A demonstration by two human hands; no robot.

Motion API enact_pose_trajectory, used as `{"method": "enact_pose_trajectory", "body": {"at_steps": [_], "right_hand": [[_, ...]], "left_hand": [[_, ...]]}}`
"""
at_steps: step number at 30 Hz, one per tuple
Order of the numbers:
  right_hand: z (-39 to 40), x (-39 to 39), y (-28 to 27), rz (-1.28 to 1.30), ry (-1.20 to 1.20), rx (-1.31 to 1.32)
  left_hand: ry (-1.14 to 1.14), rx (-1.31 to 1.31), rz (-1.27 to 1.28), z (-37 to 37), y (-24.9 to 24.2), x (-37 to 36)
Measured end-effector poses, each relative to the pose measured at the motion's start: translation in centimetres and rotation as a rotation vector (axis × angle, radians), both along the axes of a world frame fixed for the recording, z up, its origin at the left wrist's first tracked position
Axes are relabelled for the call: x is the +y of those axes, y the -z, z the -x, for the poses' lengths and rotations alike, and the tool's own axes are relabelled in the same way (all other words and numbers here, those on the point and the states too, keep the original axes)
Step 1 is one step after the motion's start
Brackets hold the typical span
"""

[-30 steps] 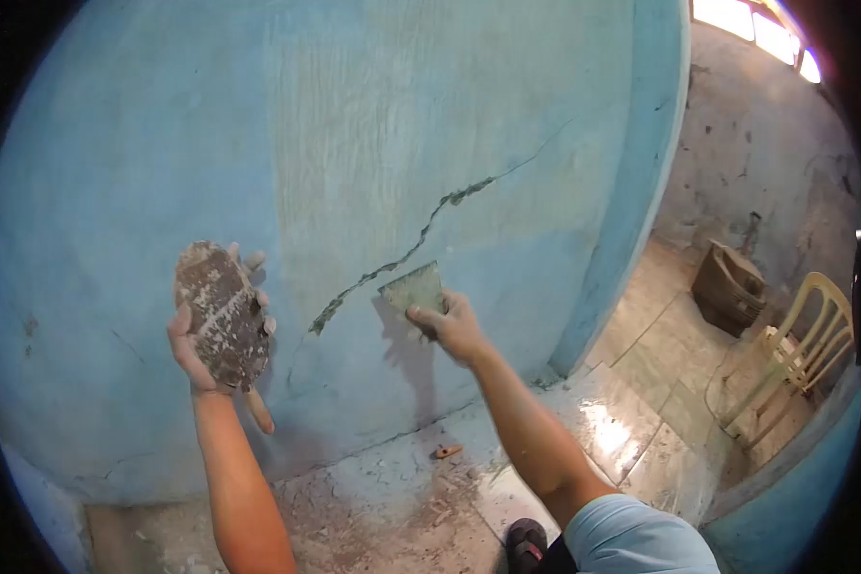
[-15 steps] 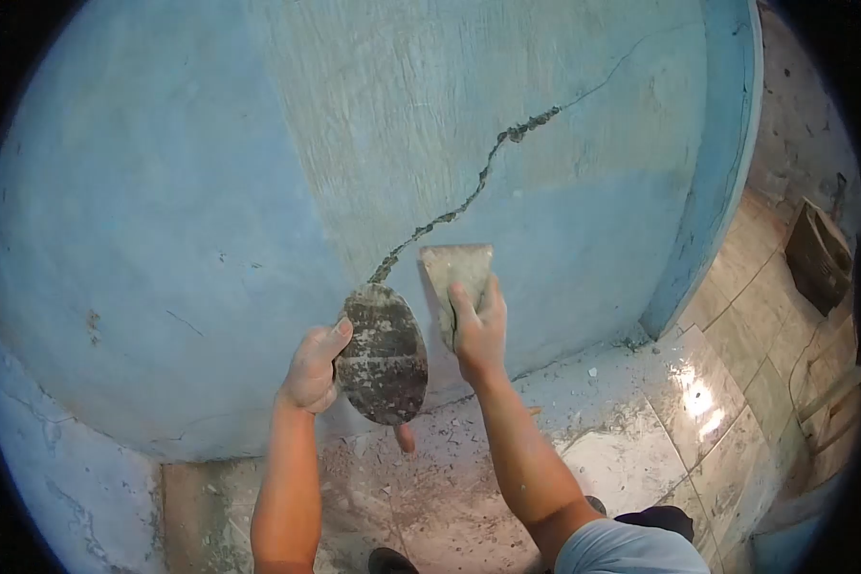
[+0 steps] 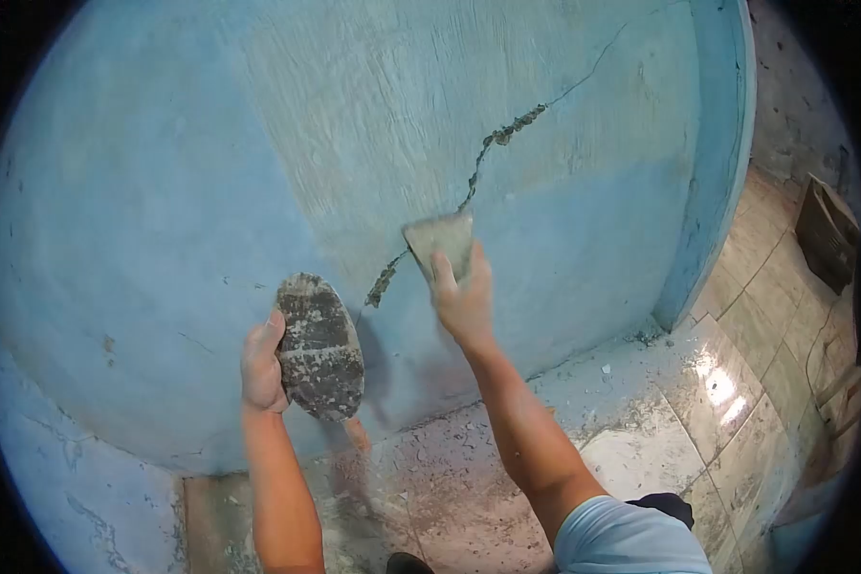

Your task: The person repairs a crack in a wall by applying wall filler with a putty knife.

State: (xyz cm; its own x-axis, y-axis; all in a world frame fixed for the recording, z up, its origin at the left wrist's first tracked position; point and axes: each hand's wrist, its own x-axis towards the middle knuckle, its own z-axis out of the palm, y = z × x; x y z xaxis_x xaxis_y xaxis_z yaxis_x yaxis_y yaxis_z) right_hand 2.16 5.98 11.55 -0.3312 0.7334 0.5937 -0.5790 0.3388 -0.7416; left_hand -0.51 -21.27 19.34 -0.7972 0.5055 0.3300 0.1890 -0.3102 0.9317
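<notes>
My left hand [image 3: 262, 368] is closed on the edge of a dark oval plate [image 3: 321, 349] spotted with pale plaster, its thumb over the near side. The plate stands in front of the lower wall, left of the crack's lower end. In my right hand [image 3: 465, 301] is a pale, dusty scraper [image 3: 440, 237] with a wide straight edge pointing upward. The scraper overlaps the middle of a jagged crack [image 3: 383, 282] and hides part of it. The crack runs up and right across the blue wall [image 3: 584, 249], thinning to a fine line.
Plaster crumbs lie on the floor tiles [image 3: 631, 445] along the foot of the wall. A dark, open container [image 3: 825, 234] stands at the right, beyond the wall's end [image 3: 713, 191]. Another wall [image 3: 77, 478] meets this one at the lower left.
My left hand has carried the oval plate left, uncovering the crack's lower end. My right hand has moved the scraper up and left onto the crack. The view has shifted slightly.
</notes>
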Motion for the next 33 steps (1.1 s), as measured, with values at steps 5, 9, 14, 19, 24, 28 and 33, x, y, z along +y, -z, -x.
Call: {"method": "enact_pose_trajectory", "body": {"at_steps": [5, 9, 14, 19, 24, 28, 33], "right_hand": [[-1.1, 0.2, -2.1, 0.123, -0.16, -0.049], [-0.5, -0.7, -1.2, 0.068, -0.1, -0.039], [0.9, -0.2, -5.5, -0.001, -0.065, -0.12], [-3.5, -6.4, 2.7, 0.045, -0.292, -0.24], [-6.8, -9.2, 4.5, -0.036, -0.746, -0.002], [-7.7, -8.7, 4.7, 0.074, -0.736, -0.034], [-9.5, -10.3, 6.4, -0.39, -0.283, -0.046]], "left_hand": [[0.038, -0.038, 0.061, 0.1, 1.0, 0.5], [0.11, -0.083, 0.099, 0.3, 1.5, 1.3], [0.175, -0.162, 0.054, -0.6, 1.9, 3.4], [0.275, -0.277, -0.086, -0.8, 2.7, 5.4], [0.208, -0.263, -0.014, -0.9, 3.4, 6.6], [-0.097, -0.185, -0.206, -2.1, 0.9, 7.8], [-0.381, -0.093, -0.31, -2.0, -2.6, 6.8]]}}
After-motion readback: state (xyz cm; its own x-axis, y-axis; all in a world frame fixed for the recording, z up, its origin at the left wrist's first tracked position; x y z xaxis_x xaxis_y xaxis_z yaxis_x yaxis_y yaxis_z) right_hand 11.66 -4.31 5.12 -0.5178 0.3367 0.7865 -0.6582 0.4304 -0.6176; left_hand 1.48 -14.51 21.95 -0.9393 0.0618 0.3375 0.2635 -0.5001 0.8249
